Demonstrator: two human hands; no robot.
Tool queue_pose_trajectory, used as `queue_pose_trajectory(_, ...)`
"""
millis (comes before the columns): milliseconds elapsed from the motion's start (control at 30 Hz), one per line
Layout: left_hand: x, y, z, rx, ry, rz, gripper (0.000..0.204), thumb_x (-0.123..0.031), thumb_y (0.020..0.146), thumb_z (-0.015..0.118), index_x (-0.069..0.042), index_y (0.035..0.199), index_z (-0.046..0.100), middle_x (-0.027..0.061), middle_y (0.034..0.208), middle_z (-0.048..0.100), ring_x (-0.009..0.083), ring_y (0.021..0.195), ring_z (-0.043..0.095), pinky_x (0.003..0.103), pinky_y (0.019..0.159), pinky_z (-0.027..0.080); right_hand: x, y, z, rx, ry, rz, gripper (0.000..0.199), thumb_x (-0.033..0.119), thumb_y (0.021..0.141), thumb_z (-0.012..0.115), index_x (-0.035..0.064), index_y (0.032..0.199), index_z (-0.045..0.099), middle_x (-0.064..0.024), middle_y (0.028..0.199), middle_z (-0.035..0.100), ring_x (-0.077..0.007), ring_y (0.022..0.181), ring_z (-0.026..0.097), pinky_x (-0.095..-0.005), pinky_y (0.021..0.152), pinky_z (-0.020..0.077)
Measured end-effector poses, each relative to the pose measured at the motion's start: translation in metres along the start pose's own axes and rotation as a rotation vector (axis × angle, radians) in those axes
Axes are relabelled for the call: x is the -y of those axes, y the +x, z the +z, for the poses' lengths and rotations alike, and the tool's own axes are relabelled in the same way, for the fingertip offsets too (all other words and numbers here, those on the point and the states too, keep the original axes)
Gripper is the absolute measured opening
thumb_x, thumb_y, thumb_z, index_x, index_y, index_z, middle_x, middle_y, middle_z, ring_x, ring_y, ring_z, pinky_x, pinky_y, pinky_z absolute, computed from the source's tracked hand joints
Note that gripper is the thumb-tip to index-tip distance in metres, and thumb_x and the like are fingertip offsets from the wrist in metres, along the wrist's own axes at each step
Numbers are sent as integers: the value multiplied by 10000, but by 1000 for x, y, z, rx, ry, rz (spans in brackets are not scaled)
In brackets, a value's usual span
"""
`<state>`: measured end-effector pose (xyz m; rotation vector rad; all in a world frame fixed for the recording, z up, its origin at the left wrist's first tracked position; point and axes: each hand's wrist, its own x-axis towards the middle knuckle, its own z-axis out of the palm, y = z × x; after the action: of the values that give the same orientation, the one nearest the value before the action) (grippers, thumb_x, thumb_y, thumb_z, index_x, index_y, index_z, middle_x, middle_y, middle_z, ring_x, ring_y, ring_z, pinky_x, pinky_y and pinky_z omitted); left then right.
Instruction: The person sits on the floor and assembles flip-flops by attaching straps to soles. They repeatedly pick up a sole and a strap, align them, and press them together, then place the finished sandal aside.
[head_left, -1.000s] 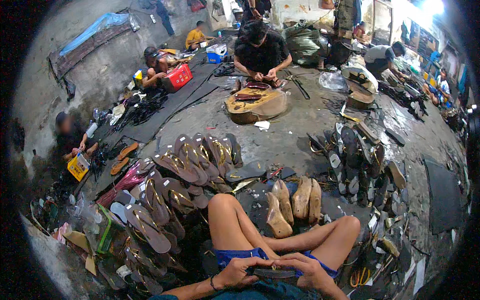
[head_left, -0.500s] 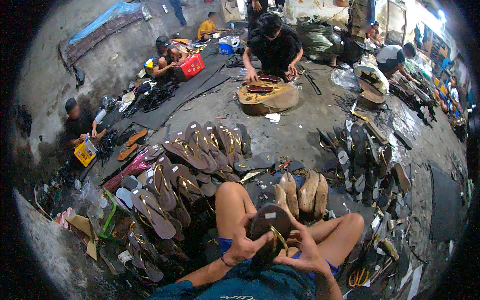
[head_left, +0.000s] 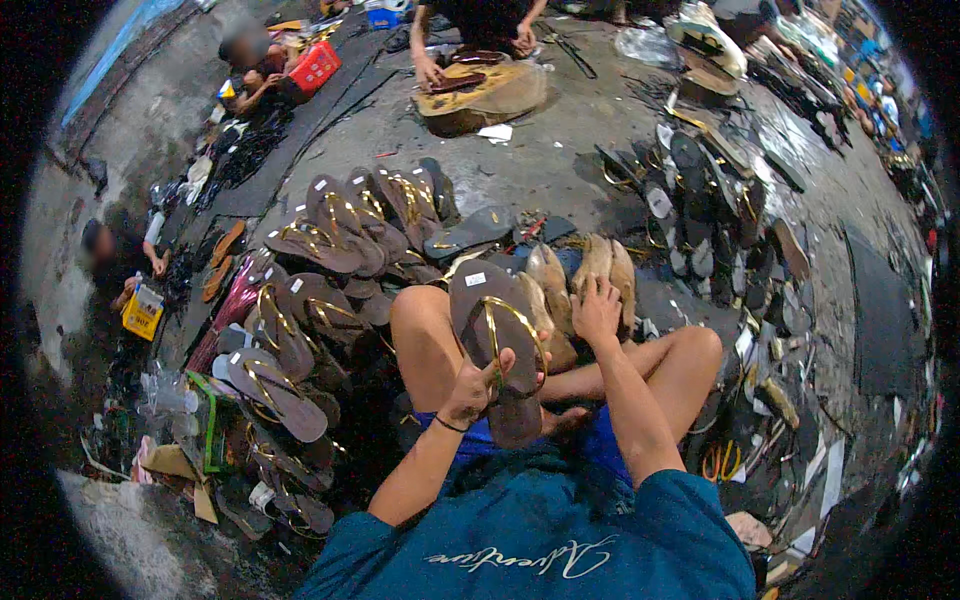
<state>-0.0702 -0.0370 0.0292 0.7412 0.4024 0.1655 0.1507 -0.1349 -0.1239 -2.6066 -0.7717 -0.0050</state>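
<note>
My left hand (head_left: pixel 472 392) grips a dark brown flip-flop (head_left: pixel 497 345) with gold straps and a small white label near its toe end. The sandal is held toe up above my lap, its sole facing me and the thumb lying across it. My right hand (head_left: pixel 597 310) rests on one of the pale wooden shoe lasts (head_left: pixel 623 285) standing in front of my knees, its fingers spread over the wood. Beside that pair stands another wooden last (head_left: pixel 549 285), partly hidden by the sandal.
Finished brown flip-flops (head_left: pixel 345 225) lie in rows ahead and to the left. More dark sandals (head_left: pixel 700 190) and scraps spread on the right. A co-worker's hand (head_left: pixel 428 72) touches a sandal on a wooden block (head_left: pixel 500 108). A green-edged box (head_left: pixel 213 430) stands left.
Both hands were on the flip-flop before. My right hand has let go and moved forward onto the wooden lasts. My left hand now holds the sandal alone, and the view has tilted down.
</note>
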Motion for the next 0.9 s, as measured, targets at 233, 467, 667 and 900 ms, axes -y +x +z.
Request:
queue_pose_trajectory(233,-1,15,-19,47,-74,86,476,-203,924,625,-6,1301,412,164,1146,588,278,994,638,454,795,597,-19,21,23,26,1,-19,725,342,752,705,-28,1314,436,-233,1355,432,-427,1147,468,-463,1001,399)
queue_pose_trajectory(467,-4,14,-19,-40,44,190,517,-297,947,581,10,1320,398,190,1215,574,272,994,636,427,767,594,-20,10,-10,-170,149,-102,346,210,843,603,-18,1099,554,-212,1066,535,-380,1005,515,-461,900,413)
queue_pose_trajectory(667,-6,1,-14,-75,124,228,549,-334,917,626,-8,1306,419,152,1171,594,255,923,648,394,750,582,22,1,-35,-296,148,-238,325,117,792,622,15,1095,563,-211,1094,539,-400,1057,493,-494,933,385)
queue_pose_trajectory(900,21,2,-57,-151,99,130,435,-281,922,634,-27,1252,508,68,1139,600,183,984,626,360,842,557,-52,6,-6,163,169,470,835,212,709,733,30,1393,290,-250,1307,453,-465,1206,433,-489,1022,374)
